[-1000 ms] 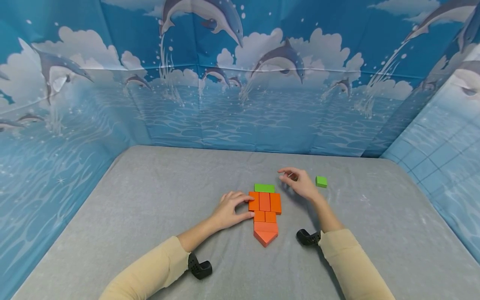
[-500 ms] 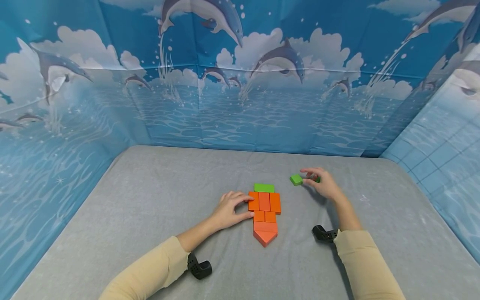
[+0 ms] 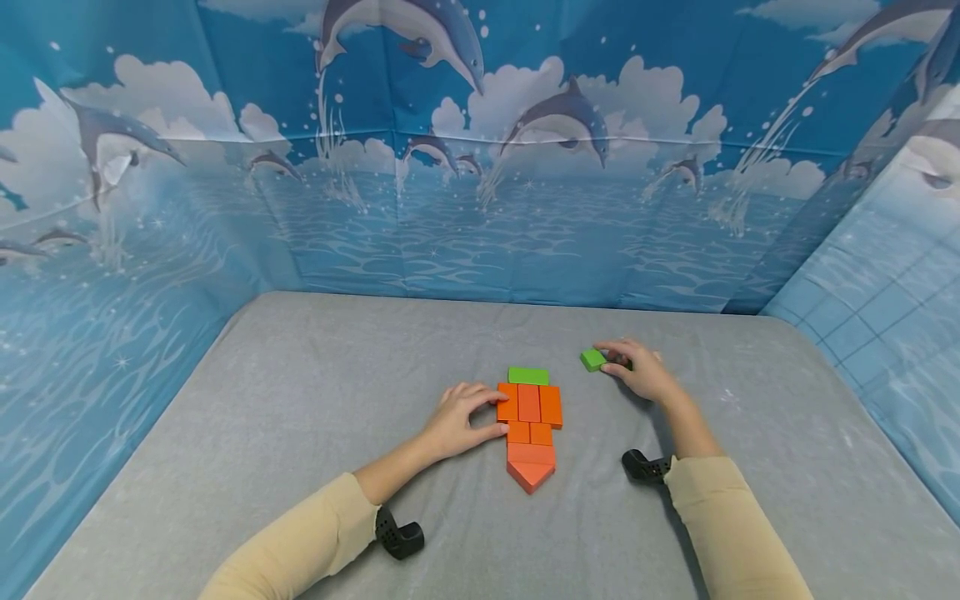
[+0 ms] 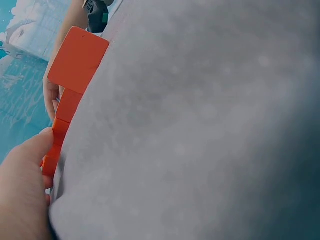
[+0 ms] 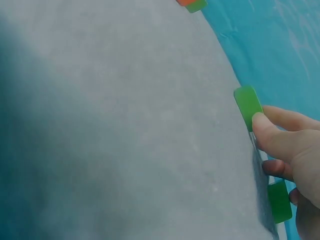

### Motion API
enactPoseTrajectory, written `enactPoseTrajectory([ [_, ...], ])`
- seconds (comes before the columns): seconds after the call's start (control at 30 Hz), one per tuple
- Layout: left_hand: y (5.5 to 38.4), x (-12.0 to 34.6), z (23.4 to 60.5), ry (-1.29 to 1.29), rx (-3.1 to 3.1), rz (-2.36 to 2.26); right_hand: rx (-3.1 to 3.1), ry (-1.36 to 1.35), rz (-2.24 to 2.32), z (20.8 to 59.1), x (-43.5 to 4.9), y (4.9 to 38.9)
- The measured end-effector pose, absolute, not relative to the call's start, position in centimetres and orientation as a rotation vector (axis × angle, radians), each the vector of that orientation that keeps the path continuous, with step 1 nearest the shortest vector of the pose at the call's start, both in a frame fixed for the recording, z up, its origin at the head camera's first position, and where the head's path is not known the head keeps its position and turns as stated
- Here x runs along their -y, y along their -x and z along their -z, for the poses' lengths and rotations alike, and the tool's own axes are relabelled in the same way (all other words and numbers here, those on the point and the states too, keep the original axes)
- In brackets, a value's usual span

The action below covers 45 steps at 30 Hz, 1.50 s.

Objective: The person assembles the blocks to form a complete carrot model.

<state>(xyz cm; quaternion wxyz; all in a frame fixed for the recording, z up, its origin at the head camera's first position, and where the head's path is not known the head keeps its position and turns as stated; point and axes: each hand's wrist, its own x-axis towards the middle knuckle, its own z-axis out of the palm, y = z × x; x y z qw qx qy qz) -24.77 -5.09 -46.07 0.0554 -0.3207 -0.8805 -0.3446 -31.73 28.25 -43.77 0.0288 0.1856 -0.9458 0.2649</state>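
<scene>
On the grey cloth lies a flat figure of orange blocks, with a pointed orange piece (image 3: 531, 475) at the near end and a green rectangular block (image 3: 528, 376) across the far end. My left hand (image 3: 457, 423) holds the figure's left orange block (image 3: 508, 408), thumb at its near corner and index finger over its left edge. To the right, my right hand (image 3: 641, 368) pinches a small green block (image 3: 592, 360) between thumb and index finger. In the right wrist view, a second green block (image 5: 280, 201) sits by the lower fingers, mostly hidden in the head view.
A grey cloth (image 3: 360, 358) covers the table. Behind it and along both sides hang blue dolphin-print curtains (image 3: 465, 225). Black devices (image 3: 400, 533) are worn at both wrists.
My right hand has moved right, uncovering one small green block and covering the other. Its thumb and index finger have then come in onto the uncovered block. The left hand stays still.
</scene>
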Motion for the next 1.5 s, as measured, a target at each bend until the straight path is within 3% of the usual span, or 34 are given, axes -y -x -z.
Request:
enactPoseTrajectory([
  [0.63,24.7,5.1,46.0,0.975,2.672,1.046,2.836,-0.453,-1.167,43.4,-22.9,29.9],
  [1.5,24.7,5.2,46.1,0.988,2.666,1.043,2.813,-0.354,-1.095,43.9,-20.4,29.1],
])
